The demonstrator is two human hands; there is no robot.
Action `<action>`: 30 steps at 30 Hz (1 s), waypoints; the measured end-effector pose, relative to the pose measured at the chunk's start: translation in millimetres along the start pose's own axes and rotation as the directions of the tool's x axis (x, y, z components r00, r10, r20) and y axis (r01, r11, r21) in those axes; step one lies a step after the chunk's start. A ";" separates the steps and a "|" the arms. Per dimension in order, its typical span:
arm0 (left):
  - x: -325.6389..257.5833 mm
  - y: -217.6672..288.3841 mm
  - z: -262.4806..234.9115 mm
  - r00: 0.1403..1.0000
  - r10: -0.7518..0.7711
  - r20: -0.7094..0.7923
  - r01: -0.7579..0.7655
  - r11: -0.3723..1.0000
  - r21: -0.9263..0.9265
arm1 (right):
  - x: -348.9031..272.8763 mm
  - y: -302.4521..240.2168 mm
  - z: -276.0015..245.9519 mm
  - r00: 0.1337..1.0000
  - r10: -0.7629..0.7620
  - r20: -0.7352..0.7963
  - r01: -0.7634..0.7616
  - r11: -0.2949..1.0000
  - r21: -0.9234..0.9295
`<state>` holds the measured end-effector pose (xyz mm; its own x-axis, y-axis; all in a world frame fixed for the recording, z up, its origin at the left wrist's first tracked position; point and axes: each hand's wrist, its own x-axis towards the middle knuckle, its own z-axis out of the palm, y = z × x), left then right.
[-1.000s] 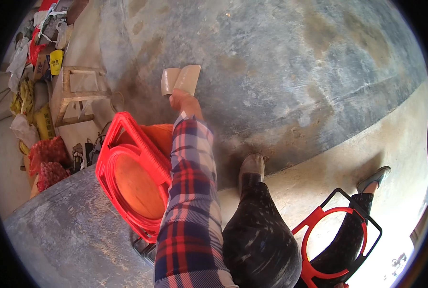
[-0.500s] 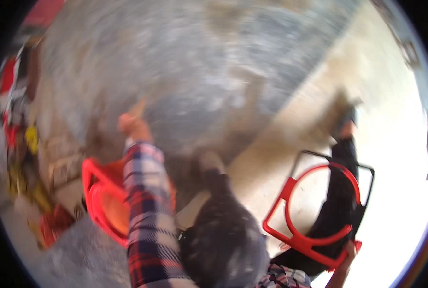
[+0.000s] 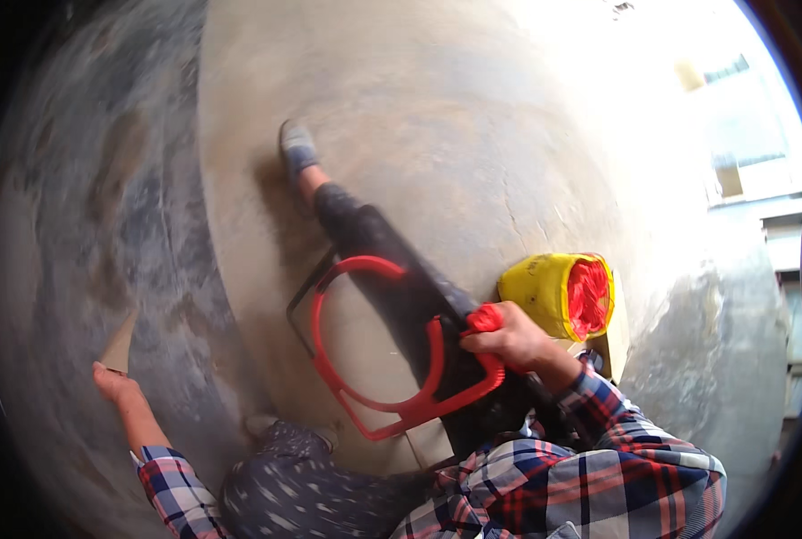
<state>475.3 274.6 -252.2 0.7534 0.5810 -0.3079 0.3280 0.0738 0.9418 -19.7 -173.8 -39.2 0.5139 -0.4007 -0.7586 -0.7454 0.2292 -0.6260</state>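
My right hand [image 3: 516, 341] is closed around the corner of a red plastic frame [image 3: 369, 402] with an open round ring inside it and a thin black bar on its far side. A bunched red piece [image 3: 484, 319] shows at that fist; I cannot tell whether it belongs to the frame. The frame is tilted above my stretched dark trouser leg. Out at the left, my left hand [image 3: 113, 382] grips a flat, tan, pointed piece [image 3: 119, 343], its tip pointing away from me. What that piece is made of I cannot make out.
Just beyond my right hand stands a yellow container [image 3: 537, 289] with a red plastic liner. My shoe [image 3: 296, 144] rests on the concrete floor [image 3: 401, 153], which changes from pale to dark grey at the left. A bright opening lies at the far right.
My view has swung right, bringing in the yellow container. An orange-red object near my left arm has left the picture. Both hands keep hold of their things; the red frame is closer to my body.
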 end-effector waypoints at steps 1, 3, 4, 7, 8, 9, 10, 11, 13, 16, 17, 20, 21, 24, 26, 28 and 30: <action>-9.7 16.3 17.2 0.994 0.017 0.106 -0.011 0.998 -0.060 | -0.2 1.3 4.6 1.000 -0.007 0.017 0.006 1.000 0.028; -54.3 25.0 69.6 0.959 -0.006 0.282 0.025 0.998 -0.062 | -1.5 14.4 12.0 0.995 -0.100 -0.010 0.101 0.993 0.053; -79.1 41.0 89.6 0.919 -0.008 0.395 0.031 0.998 -0.051 | -0.7 26.8 12.2 0.994 -0.111 0.004 0.110 0.989 0.096; -137.6 78.9 127.2 0.775 0.012 0.632 0.033 0.998 -0.059 | -19.0 27.3 10.7 0.987 -0.151 0.049 0.144 0.981 0.128; -160.3 85.0 138.1 0.742 0.045 0.668 0.006 0.997 -0.073 | -28.3 24.6 11.1 0.986 -0.145 0.077 0.139 0.987 0.079; -183.5 87.4 148.7 0.708 0.075 0.702 -0.020 0.996 -0.086 | -36.6 26.9 14.0 0.985 -0.161 0.062 0.154 0.982 0.106; -214.8 92.3 163.7 0.682 0.083 0.727 -0.004 0.994 -0.110 | -37.0 28.7 20.2 0.976 -0.205 0.074 0.199 0.977 0.078; -246.5 93.6 177.9 0.625 0.101 0.774 -0.029 0.994 -0.107 | -39.4 32.9 21.6 0.967 -0.242 0.084 0.239 0.970 0.042; -314.8 96.1 200.1 0.532 0.093 0.842 -0.005 0.994 -0.107 | -42.8 41.1 28.0 0.920 -0.391 0.043 0.389 0.888 -0.245; -417.0 98.7 207.6 0.412 0.064 0.909 0.053 0.994 -0.094 | -72.0 34.0 26.4 0.871 -0.482 0.097 0.478 0.785 -0.394; -469.5 98.8 192.9 0.349 -0.023 0.937 0.109 0.994 -0.016 | -91.0 39.9 28.3 0.881 -0.470 0.058 0.456 0.808 -0.372; -535.3 109.0 178.5 0.177 0.033 0.984 0.217 0.974 -0.071 | -110.2 34.8 19.6 0.808 -0.582 0.095 0.561 0.709 -0.426; -559.0 110.4 176.1 0.092 0.031 0.995 0.240 0.969 -0.052 | -111.1 37.2 15.8 0.803 -0.591 0.081 0.564 0.709 -0.422; -635.7 120.0 159.7 0.032 -0.047 0.998 0.119 0.992 0.043 | -115.1 45.9 9.1 0.778 -0.617 0.115 0.598 0.673 -0.435; -657.4 101.9 175.8 -0.058 -0.060 0.997 0.064 0.996 0.063 | -120.4 46.6 2.9 0.822 -0.546 0.161 0.556 0.708 -0.435; -664.5 68.2 207.5 -0.196 -0.058 0.979 0.042 0.997 0.068 | -113.9 52.9 -5.7 0.816 -0.551 0.174 0.569 0.713 -0.410; -689.4 30.9 230.6 -0.149 -0.146 0.978 -0.051 0.989 0.140 | -102.3 60.5 -19.7 0.849 -0.507 0.147 0.512 0.723 -0.464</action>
<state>97.5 -310.6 -41.9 0.3976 -0.8899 -0.2237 0.3657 -0.0699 0.9281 -125.8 -136.5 4.1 0.8767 -0.3259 -0.3538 -0.4731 -0.4511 -0.7568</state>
